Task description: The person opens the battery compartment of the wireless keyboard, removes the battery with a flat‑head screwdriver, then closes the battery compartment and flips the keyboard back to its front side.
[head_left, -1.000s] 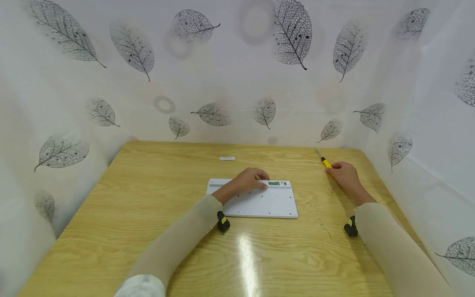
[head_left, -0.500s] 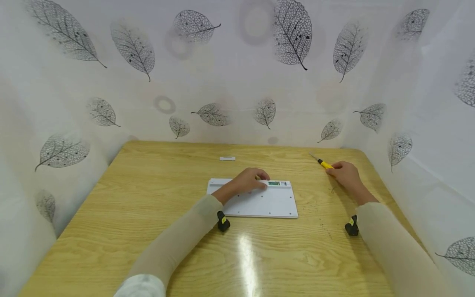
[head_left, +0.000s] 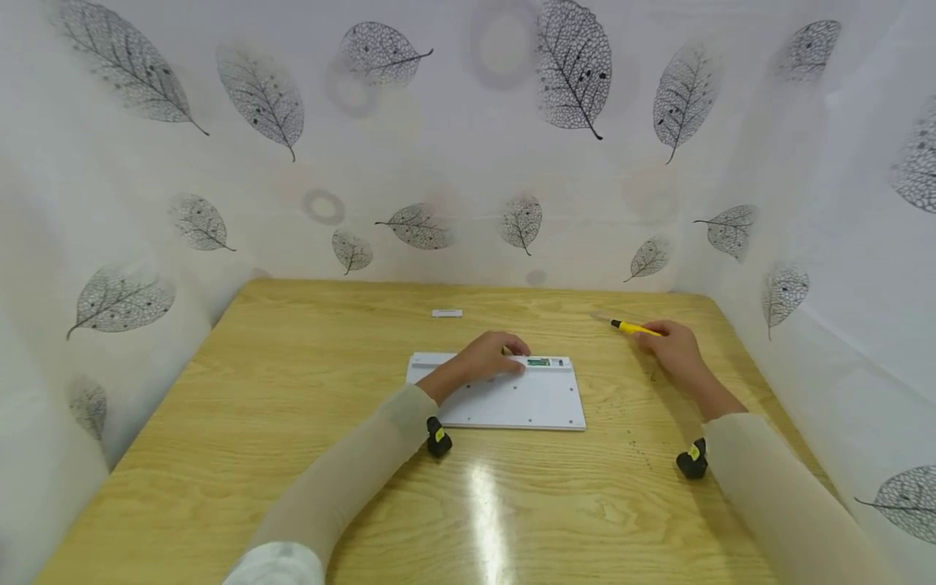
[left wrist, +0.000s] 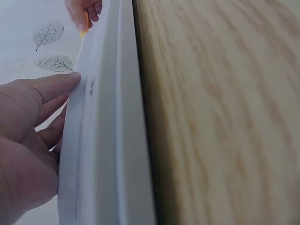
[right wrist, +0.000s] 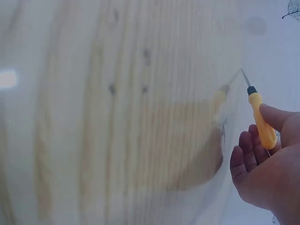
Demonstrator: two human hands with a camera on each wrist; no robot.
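Head view: right hand [head_left: 669, 348] grips screwdriver [head_left: 633, 327] beside white panel [head_left: 522, 400].

Mid-frame, the left hand [head_left: 483, 360] is lying flat with fingers extended, its forearm stretching diagonally. At right of centre, the right hand [head_left: 667, 345] is curling its fingers in a pinch.

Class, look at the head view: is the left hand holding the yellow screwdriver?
No, the right hand holds the screwdriver; the left hand rests on the white panel.

I sit at a light wooden table [head_left: 241, 422] with a bright light reflection. White curtains [head_left: 439, 122] printed with grey leaves surround it on three sides.
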